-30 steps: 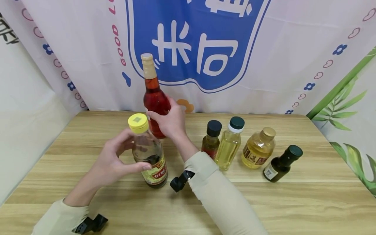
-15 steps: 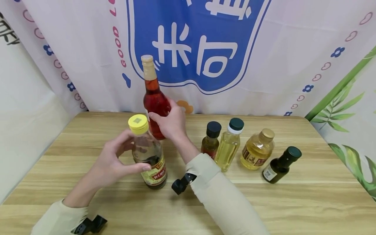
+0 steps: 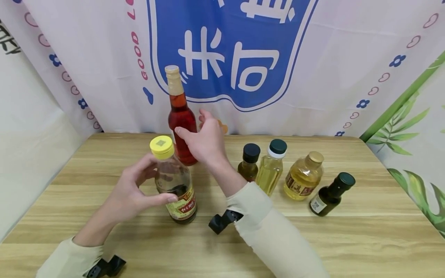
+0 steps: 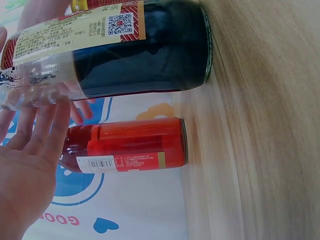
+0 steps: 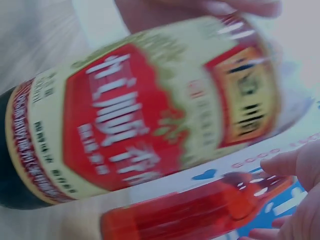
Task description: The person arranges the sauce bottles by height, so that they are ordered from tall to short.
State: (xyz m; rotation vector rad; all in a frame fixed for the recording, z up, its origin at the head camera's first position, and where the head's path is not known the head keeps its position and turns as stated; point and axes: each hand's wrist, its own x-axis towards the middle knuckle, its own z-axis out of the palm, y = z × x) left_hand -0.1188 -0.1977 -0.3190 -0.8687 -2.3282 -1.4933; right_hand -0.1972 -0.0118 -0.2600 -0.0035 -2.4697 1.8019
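Observation:
A clear vinegar bottle [image 3: 184, 204] with a yellow cap and dark liquid stands upright on the table. My left hand [image 3: 126, 195] grips it, thumb across the front and fingers round the far side. Beyond it stands a tall red bottle [image 3: 182, 116] with a gold foil neck. My right hand [image 3: 208, 144] is spread beside that bottle, its fingers raised off the glass on the right. In the right wrist view, the vinegar bottle's red and cream label [image 5: 125, 120] fills the front, with the red bottle [image 5: 175, 217] behind.
To the right stand a dark-capped bottle [image 3: 248, 170] partly behind my forearm, a green-capped oil bottle [image 3: 269, 173], a round oil bottle [image 3: 302, 183] and a small dark bottle [image 3: 326, 200]. A printed curtain [image 3: 330, 77] hangs behind the wooden table [image 3: 375, 239].
My right hand has loosened from the red bottle and shifted slightly right, its fingers extending. The red bottle stays put, and my left hand still holds the vinegar bottle.

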